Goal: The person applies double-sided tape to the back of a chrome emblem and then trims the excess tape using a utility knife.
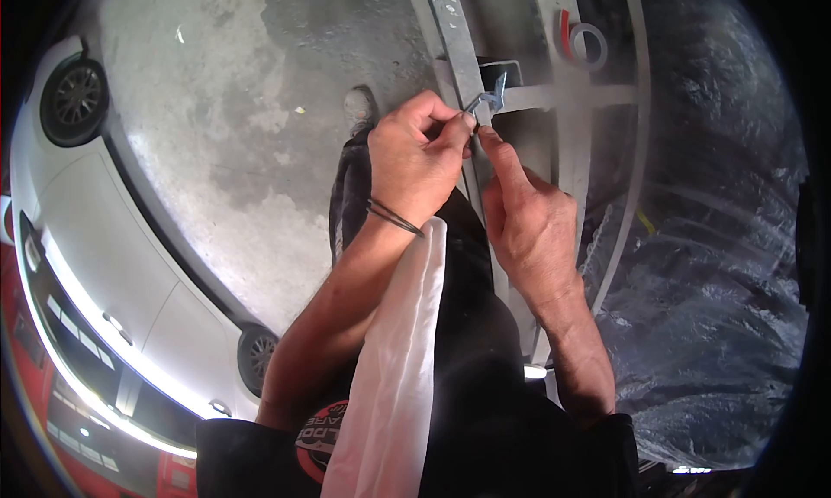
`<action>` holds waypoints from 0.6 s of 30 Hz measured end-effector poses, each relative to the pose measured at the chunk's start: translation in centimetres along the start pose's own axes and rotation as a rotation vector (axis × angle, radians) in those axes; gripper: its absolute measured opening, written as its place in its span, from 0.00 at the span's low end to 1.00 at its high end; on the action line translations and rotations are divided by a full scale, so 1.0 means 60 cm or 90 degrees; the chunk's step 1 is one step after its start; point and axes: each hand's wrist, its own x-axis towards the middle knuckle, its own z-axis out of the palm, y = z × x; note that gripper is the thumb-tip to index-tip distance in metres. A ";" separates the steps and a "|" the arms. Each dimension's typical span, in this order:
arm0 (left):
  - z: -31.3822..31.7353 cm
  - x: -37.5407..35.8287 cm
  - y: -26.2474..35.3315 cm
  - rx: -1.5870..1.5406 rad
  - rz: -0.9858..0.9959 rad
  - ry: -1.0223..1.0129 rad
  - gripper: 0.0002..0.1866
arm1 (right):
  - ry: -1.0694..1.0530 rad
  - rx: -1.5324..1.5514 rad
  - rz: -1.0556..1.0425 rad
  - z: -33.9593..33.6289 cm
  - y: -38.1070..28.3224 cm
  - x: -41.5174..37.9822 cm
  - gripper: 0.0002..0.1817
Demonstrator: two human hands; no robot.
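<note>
— Where was the metal bracket [489,100]?

— At about one o'clock from the frame's middle, pinched in front of a grey metal frame [459,48]. It was a small bent piece, and only its upper end showed past the fingers.

— What could have gone wrong there?

— I'd judge a drop the likeliest slip. The grip sat on fingertips alone, so a twist or a nudge from the other hand might have sent it down to the concrete floor [260,134] well below.

— And the hands?

— The left hand [415,156] was curled shut on the bracket, thumb against forefinger. The right hand [528,225] lay at five o'clock of it, mostly folded, forefinger stretched out with its tip touching the bracket's lower end; it gripped nothing that I could see.

— Anything else about?

— A white cloth [394,368] hung at six o'clock, a tape roll [589,43] lay at two o'clock, and a white car [104,264] stood at nine o'clock.
</note>
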 end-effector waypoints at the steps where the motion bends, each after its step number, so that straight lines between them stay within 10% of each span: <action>1: 0.000 0.000 0.002 -0.001 0.000 -0.001 0.07 | 0.001 0.004 -0.001 0.001 0.002 -0.001 0.34; 18: -0.013 0.002 0.016 -0.021 -0.038 -0.063 0.08 | 0.079 0.179 0.008 0.019 0.025 -0.017 0.29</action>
